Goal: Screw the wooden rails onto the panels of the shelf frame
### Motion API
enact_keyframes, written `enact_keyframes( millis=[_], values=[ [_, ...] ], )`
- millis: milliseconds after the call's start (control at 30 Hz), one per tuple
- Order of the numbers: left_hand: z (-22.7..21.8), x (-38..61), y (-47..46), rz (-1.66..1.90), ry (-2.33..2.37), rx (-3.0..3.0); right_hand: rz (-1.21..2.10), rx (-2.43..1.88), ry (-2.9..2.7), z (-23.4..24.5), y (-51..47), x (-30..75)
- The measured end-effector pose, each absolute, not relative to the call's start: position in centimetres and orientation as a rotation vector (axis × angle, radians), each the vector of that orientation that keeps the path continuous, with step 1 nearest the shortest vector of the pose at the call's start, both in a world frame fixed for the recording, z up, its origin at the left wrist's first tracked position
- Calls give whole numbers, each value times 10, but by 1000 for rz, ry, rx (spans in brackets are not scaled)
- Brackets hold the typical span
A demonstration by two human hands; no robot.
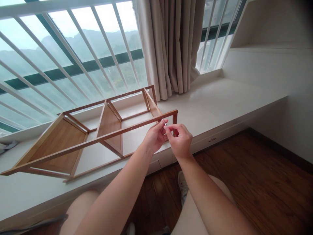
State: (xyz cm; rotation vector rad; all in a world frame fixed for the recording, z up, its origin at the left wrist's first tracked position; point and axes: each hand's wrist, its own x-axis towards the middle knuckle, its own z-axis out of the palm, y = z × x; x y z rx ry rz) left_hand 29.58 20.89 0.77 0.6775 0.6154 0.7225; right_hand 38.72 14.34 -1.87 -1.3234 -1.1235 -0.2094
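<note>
- My left hand [154,136] is pinched at thumb and forefinger on a small metal piece [165,124]. It is too small for me to tell whether it is a screw or a key.
- My right hand [181,142] is curled in from the other side, and its fingertips seem closed on the lower end of the same piece. The two hands touch.
- The piece sits just beside the near end of the wooden rack [110,122], below the corner where the long top rail [137,125] meets the short end post.
- The rack lies tipped on its side on the white window ledge [220,98], with its far end well off to my left.
- As I judge it, this goes best with the piece held square to the wood. One hand should steady it while the other turns in short twists, so that it does not slip out of so light a pinch.
- The rack could rock on the ledge, so I should press gently and not lean on the rail.
- The bays of the rack between the slanted boards show only the ledge through the frame.
- The drawer [212,139] under the ledge is shut, so its contents are hidden.
- A curtain [171,49] hangs behind the rack's end.
</note>
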Motion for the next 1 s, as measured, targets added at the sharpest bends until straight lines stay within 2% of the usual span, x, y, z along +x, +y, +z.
enact_keyframes(
  millis=[233,433,533,767,1000],
  values=[
    [9,298,208,738,611,687,64,-1296,-981,-20,146,383],
    [10,299,209,655,588,803,672,-1083,-754,-20,153,376],
    [11,298,209,629,624,863,840,-976,-716,-19,154,375],
    [13,298,205,662,637,868,778,-974,-791,-19,151,376],
    [12,297,203,754,667,798,280,-1209,-912,-24,149,377]
  ],
)
